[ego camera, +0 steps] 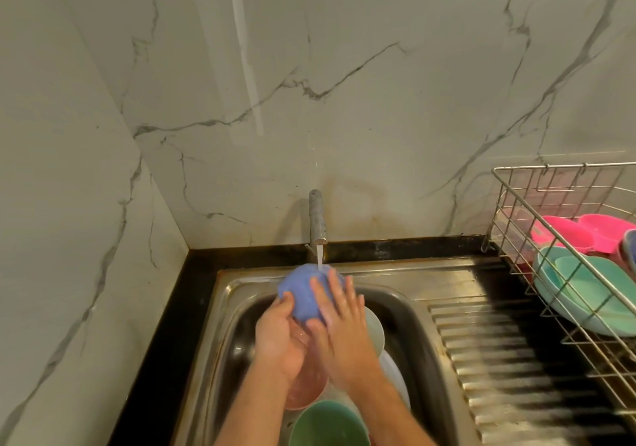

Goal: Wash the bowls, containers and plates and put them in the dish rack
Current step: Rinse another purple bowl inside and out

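Rinsing the blue bowl [306, 294] under the tap [317, 218], over the sink [406, 311].
The left hand [278, 335] is gripping its lower edge while the right hand [340, 314] is lying spread on it; the dish rack [550, 211] is standing well to the right, nearer the right hand.

Two hands are working at one blue bowl [304, 294]; two pink dishes [581, 234] and two teal plates [585, 290] are sitting in one rack [516, 184].
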